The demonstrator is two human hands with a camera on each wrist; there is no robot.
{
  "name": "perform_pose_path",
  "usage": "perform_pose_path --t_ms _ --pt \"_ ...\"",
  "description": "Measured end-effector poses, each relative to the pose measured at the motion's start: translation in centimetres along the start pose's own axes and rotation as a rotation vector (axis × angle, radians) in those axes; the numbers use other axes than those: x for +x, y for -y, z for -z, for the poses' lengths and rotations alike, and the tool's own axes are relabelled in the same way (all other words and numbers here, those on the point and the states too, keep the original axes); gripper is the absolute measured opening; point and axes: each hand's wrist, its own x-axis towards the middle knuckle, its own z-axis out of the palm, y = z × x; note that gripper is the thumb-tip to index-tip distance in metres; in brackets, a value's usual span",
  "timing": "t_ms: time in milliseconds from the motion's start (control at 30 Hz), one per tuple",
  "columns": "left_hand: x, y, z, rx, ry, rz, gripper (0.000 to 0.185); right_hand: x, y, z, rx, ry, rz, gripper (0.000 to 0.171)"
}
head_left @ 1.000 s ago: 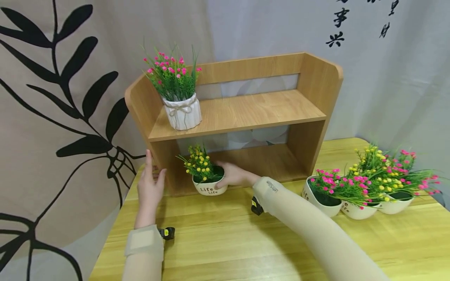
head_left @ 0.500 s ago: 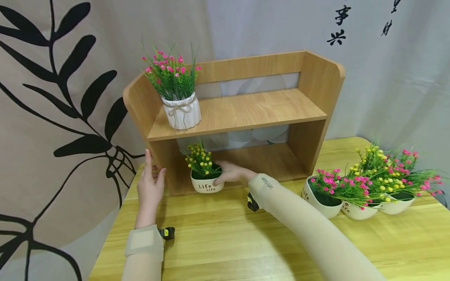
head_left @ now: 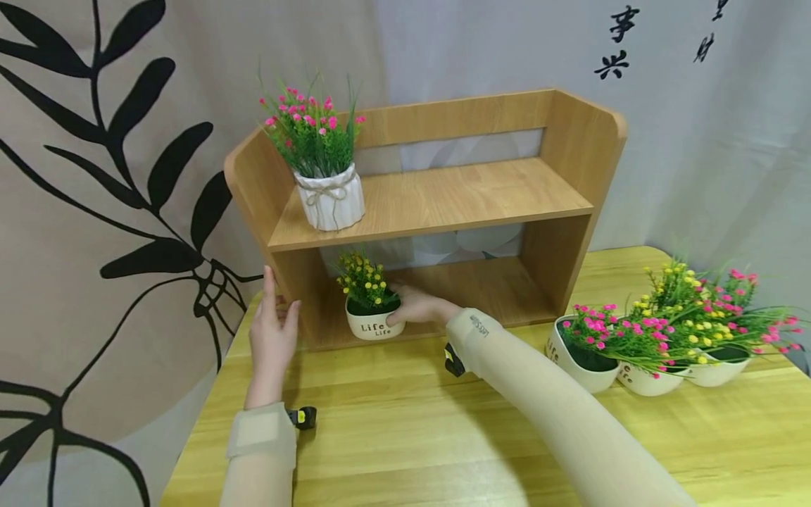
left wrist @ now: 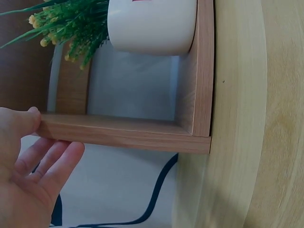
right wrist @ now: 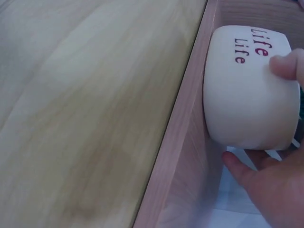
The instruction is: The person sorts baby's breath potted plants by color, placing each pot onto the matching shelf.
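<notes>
My right hand (head_left: 415, 306) grips a white flower pot (head_left: 369, 326) by its right side, thumb at the front and fingers behind. Small yellow flowers (head_left: 364, 278) and green leaves fill the pot, which has "Life" lettering on its front. In the right wrist view the pot (right wrist: 247, 90) stands on the lower board, just inside its front edge. My left hand (head_left: 271, 341) is at the left side panel of the wooden shelf (head_left: 437, 232). In the left wrist view its thumb lies at the panel's edge and its fingers (left wrist: 59, 166) along the outer face.
A white ribbed pot (head_left: 331, 202) of pink flowers, tied with twine, stands at the left of the upper board. Several white pots of pink and yellow flowers (head_left: 646, 380) cluster at the right of the wooden table (head_left: 393, 436). A printed curtain (head_left: 709, 141) hangs behind.
My right hand has moved the flower pot slightly back, further onto the lower board. The left hand stays at the side panel. The head view has shifted slightly.
</notes>
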Motion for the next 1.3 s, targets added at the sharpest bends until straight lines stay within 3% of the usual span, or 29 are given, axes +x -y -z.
perform_pose_path --t_ms 433,700,1000,1100,1300 --pt "-0.1 -0.1 0.0 -0.012 0.012 0.004 0.086 0.8 -0.1 -0.5 0.049 -0.085 0.036 0.086" --pt "-0.1 -0.2 0.1 -0.01 0.005 0.006 0.086 0.7 0.0 -0.2 0.059 -0.069 0.094 0.082" --pt "-0.1 -0.2 0.4 -0.007 0.002 -0.002 0.088 0.1 0.8 0.2 0.077 -0.049 0.008 0.091" --pt "-0.2 -0.3 0.4 0.007 -0.008 0.01 0.087 -0.5 1.3 0.3 0.076 -0.045 0.022 0.092" --pt "-0.2 -0.8 -0.2 0.058 -0.035 0.029 0.085 -2.8 3.0 0.7 0.123 -0.182 0.132 0.086"
